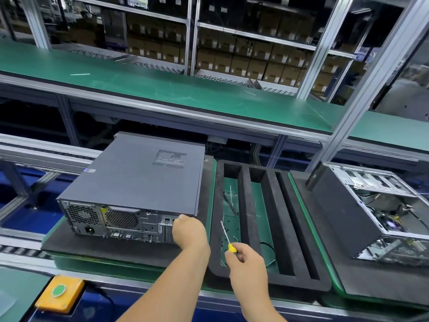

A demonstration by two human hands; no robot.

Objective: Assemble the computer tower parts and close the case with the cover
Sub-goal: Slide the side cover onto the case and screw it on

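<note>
A dark grey computer tower lies on its side on a black foam pad, its cover on top and its rear panel facing me. My left hand is against the rear panel's right corner, just under the cover edge. Its fingers curl inward and their tips are hidden. My right hand grips a yellow-handled screwdriver to the right of the tower. The screwdriver tip points up and away over the foam tray, apart from the case.
A black foam tray with long slots sits right of the tower. Farther right, an open tower shows its insides. An orange box with a green button is at the near left. A green shelf runs behind the line.
</note>
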